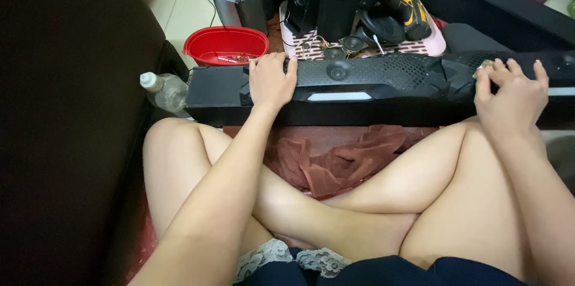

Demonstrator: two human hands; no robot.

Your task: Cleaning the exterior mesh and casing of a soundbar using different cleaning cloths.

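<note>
A long black soundbar [383,85] with a perforated grille lies across in front of my crossed legs. My left hand [271,80] rests flat on its top near the left end, fingers spread over the grille edge. My right hand [510,97] sits on its right part, fingers curled around a small pale piece at the grille; whether it is gripped is unclear. A round knob-like part [338,71] shows at the middle of the grille.
A red bowl [226,46] with small parts stands behind the soundbar on the left. A plastic bottle [163,90] lies at the left end. Black speaker boxes [338,2], loose speaker drivers [352,43] and a power drill [402,3] crowd the back. A brown cloth [344,160] lies below.
</note>
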